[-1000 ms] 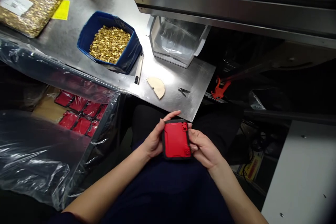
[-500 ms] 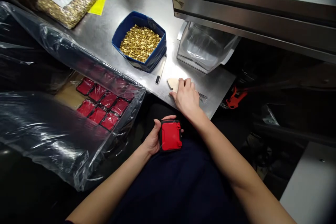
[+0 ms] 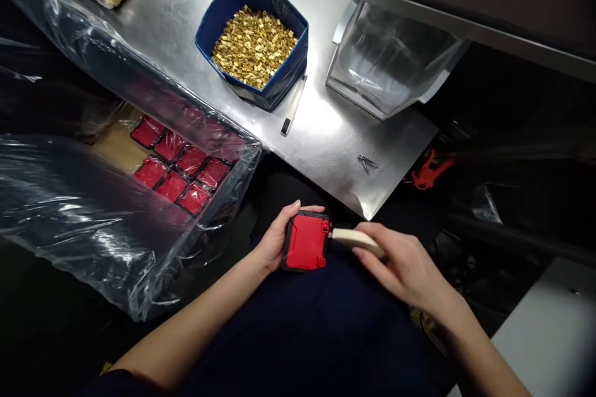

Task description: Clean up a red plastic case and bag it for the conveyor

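Observation:
My left hand [image 3: 275, 239] is wrapped round a red and black case [image 3: 306, 240], its red face turned up, above my lap. In my right hand [image 3: 395, 260] is a cream-coloured flat piece [image 3: 356, 237], gripped between thumb and fingers. One end of that piece is right beside the case's right edge; whether they touch I cannot tell. On the metal table beyond stands a blue bin [image 3: 251, 40] of small gold-coloured parts [image 3: 256, 44]. A white, black-ended tool [image 3: 293, 105] lies beside the bin.
Red and black cases [image 3: 190, 159] lie in a plastic-lined box [image 3: 139, 223] at the left. Small metal clippers [image 3: 367, 164] lie near the table's corner. A clear plastic-lined tray [image 3: 388, 62] stands under a metal beam [image 3: 447, 6]. An orange tool [image 3: 431, 170] is beyond the table edge.
My right hand has lifted the cream piece off the table and brought it down beside the case. The case is still in my left hand. The view has shifted lower and closer.

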The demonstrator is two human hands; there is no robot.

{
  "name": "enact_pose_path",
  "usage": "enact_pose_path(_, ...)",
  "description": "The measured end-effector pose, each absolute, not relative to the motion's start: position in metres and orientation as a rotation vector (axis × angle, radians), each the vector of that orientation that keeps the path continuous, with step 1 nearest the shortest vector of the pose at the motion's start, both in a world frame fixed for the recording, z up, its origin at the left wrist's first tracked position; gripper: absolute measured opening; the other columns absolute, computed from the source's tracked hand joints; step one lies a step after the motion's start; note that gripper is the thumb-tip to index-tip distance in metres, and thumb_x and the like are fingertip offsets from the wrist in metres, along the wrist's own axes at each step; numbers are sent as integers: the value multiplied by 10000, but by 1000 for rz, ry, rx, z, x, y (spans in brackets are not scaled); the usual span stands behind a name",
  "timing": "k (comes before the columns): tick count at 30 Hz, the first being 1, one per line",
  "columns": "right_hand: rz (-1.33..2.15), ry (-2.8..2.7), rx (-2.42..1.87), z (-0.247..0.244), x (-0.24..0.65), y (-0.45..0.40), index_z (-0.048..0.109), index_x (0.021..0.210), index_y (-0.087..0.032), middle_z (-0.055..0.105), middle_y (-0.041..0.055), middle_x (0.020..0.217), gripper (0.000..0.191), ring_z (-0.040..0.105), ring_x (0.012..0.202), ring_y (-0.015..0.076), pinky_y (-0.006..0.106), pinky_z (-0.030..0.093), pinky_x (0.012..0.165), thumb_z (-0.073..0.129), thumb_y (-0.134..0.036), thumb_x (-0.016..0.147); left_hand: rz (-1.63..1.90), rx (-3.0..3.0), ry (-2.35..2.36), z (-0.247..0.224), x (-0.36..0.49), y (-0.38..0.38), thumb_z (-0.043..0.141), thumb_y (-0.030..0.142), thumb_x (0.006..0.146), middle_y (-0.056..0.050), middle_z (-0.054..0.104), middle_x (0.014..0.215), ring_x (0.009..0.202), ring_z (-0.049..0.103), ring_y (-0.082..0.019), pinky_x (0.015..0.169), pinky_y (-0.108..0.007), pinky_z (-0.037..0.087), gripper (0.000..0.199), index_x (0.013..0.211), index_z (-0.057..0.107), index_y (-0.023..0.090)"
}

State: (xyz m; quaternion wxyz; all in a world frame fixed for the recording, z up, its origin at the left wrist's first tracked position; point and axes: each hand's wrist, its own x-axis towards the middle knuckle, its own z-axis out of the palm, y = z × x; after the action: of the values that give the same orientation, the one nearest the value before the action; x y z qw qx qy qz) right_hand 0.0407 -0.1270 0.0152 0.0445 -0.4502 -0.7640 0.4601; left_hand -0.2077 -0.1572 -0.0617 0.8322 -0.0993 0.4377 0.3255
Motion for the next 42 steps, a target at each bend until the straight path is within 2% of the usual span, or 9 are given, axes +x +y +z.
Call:
enact_pose_path(3, 1287, -2514, -1215, 12, 41, -148, 523, 1314, -224, 709, 6, 989, 245, 664, 779, 147, 279, 462, 710, 503, -251, 1072, 652, -201, 930, -63, -203, -155, 566, 589, 937, -202, 787, 1056, 918, 763, -320, 807, -397, 594, 579, 1226, 707, 107)
enact_pose_path(7, 1073, -2760, -1136, 1, 25, -161, 530, 1343, -196, 690, 30, 920, 279, 671, 756, 189, 317, 427, 659, 448, -277, 1089, 626, -158, 961, -69, -197, -155, 605, 631, 898, -195, 787, 1046, 929, 757, -322, 843, -415, 586, 625, 1236, 707, 115)
enact_pose_path(11, 991, -2874, -1195, -6, 10, -162, 552, 1364, -263, 657, 7, 876, 297, 631, 667, 179, 317, 359, 599, 437, -321, 1096, 630, -67, 1048, -75, -194, -157, 641, 651, 868, -183, 788, 1029, 925, 751, -325, 871, -429, 578, 657, 1236, 716, 112)
enact_pose_path(15, 1062, -2875, -1288, -1, 14, -160, 561, 1373, -319, 643, -8, 880, 299, 627, 669, 170, 304, 341, 594, 473, -351, 1089, 605, -26, 1075, -76, -193, -156, 641, 661, 861, -184, 786, 1033, 928, 749, -334, 866, -437, 579, 666, 1224, 726, 110)
enact_pose_path(19, 1168, -2860, -1308, 1, 19, -161, 559, 1392, -318, 635, -5, 887, 314, 635, 691, 167, 300, 369, 622, 462, -330, 1094, 590, -4, 1068, -78, -193, -155, 629, 669, 863, -197, 783, 1041, 930, 749, -347, 838, -438, 582, 673, 1224, 723, 109)
enact_pose_path(26, 1089, -2892, -1285, -8, 7, -158, 577, 1389, -316, 667, 14, 944, 316, 646, 737, 166, 295, 363, 622, 442, -329, 1103, 599, -34, 1064, -81, -196, -156, 635, 653, 870, -185, 784, 1024, 915, 747, -315, 843, -408, 581, 644, 1195, 728, 105)
enact_pose_path(32, 1150, -2876, -1356, -4, 16, -160, 587, 1374, -302, 668, 10, 922, 306, 658, 739, 160, 288, 390, 635, 456, -343, 1100, 631, 53, 1091, -80, -195, -154, 680, 629, 859, -126, 790, 954, 864, 748, -301, 797, -389, 569, 644, 1302, 683, 162)
enact_pose_path(38, 1118, -2927, -1304, -8, 4, -153, 599, 1354, -321, 686, 14, 950, 298, 666, 728, 169, 291, 342, 594, 446, -325, 1099, 640, 108, 1114, -85, -194, -154, 665, 648, 864, -130, 789, 937, 845, 737, -281, 805, -376, 552, 603, 1183, 729, 140)
enact_pose_path(42, 1209, -2846, -1453, -8, 16, -154, 560, 1416, -307, 696, 10, 979, 340, 692, 778, 174, 285, 374, 621, 487, -299, 1084, 622, 122, 1091, -86, -196, -153, 654, 650, 874, -131, 791, 954, 833, 737, -278, 780, -367, 544, 621, 1235, 718, 149)
